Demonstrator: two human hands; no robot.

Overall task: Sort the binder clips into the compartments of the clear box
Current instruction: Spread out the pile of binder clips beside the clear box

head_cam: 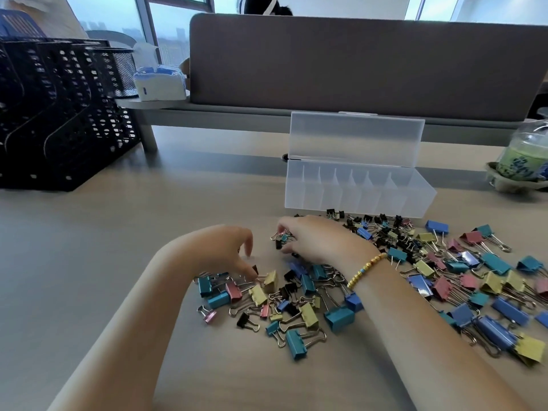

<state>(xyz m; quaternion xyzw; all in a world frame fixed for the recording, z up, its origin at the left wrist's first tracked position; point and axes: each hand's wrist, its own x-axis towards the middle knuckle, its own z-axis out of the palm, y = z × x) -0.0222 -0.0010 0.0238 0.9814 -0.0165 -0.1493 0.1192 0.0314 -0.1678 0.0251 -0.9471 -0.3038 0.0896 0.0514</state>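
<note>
clear box (355, 197) open, compartments empty, binder clips (430, 277) beside

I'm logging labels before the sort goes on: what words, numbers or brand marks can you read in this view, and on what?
No text can be read anywhere.
White and blue tissue pack: blue marks, too blurred to read.
Green and blue patterned bottle: pattern only, no legible words.
Clear plastic compartment box: no label shows.
Coloured metal binder clips: no print shows.

Two hands (228, 250), one clear box (355, 191), perhaps a hundred binder clips (338, 317)
</note>
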